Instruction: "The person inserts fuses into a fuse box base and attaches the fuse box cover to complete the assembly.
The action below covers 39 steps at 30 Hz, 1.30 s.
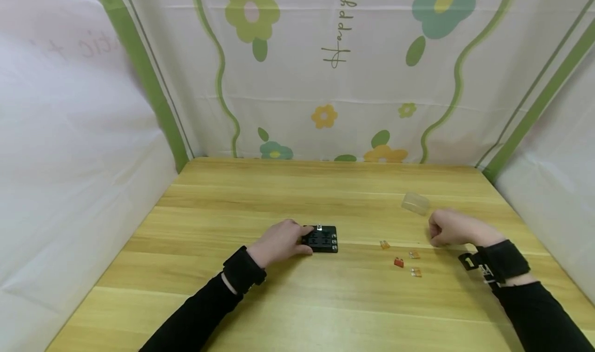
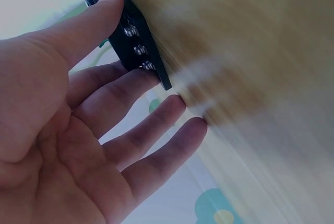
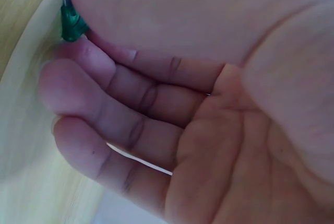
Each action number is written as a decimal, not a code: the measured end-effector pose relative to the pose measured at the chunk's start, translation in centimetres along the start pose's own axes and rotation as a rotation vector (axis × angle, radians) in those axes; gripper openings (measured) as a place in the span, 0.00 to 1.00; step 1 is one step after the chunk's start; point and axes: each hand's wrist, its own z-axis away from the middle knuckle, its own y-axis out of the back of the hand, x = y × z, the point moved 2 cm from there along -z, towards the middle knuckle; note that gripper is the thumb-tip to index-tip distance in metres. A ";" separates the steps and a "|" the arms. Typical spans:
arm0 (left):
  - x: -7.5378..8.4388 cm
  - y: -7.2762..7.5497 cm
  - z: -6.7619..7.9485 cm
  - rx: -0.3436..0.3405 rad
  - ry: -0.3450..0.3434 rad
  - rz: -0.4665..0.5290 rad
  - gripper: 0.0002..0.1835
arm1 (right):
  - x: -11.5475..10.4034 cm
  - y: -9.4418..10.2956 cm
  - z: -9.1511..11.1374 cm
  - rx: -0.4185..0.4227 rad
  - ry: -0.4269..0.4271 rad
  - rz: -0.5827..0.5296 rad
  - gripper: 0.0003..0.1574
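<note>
A black fuse box (image 1: 324,242) lies flat on the wooden table, with metal screw terminals along its side. My left hand (image 1: 281,243) grips its left end between thumb and fingers; in the left wrist view the thumb is on one edge of the box (image 2: 120,36) and the other fingers reach past the opposite edge. To the right, my right hand (image 1: 457,229) is near the table with its fingers curled. A green blade fuse (image 3: 72,24) with a metal prong is pinched at its thumb and fingertips in the right wrist view; the head view hides this fuse.
Between the hands lie a red blade fuse (image 1: 398,262) and several orange ones, one of them an orange fuse (image 1: 416,272) nearest the front. Behind the right hand is a clear plastic container (image 1: 416,203). Floral curtains (image 1: 288,83) enclose the table's back and sides.
</note>
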 end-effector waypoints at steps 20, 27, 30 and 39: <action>0.1 0.0 0.1 0.004 0.014 0.002 0.32 | -0.1 -0.2 0.0 0.003 -0.013 0.011 0.14; 0.1 0.0 0.1 0.010 0.006 0.005 0.32 | -0.2 -0.1 -0.1 0.011 -0.004 -0.004 0.16; 0.1 0.0 0.2 0.010 0.012 0.005 0.32 | -0.1 0.0 -0.2 0.019 -0.001 0.009 0.16; 0.0 -0.1 0.2 0.012 0.002 0.011 0.31 | -0.4 -0.1 -0.1 0.029 0.022 0.045 0.15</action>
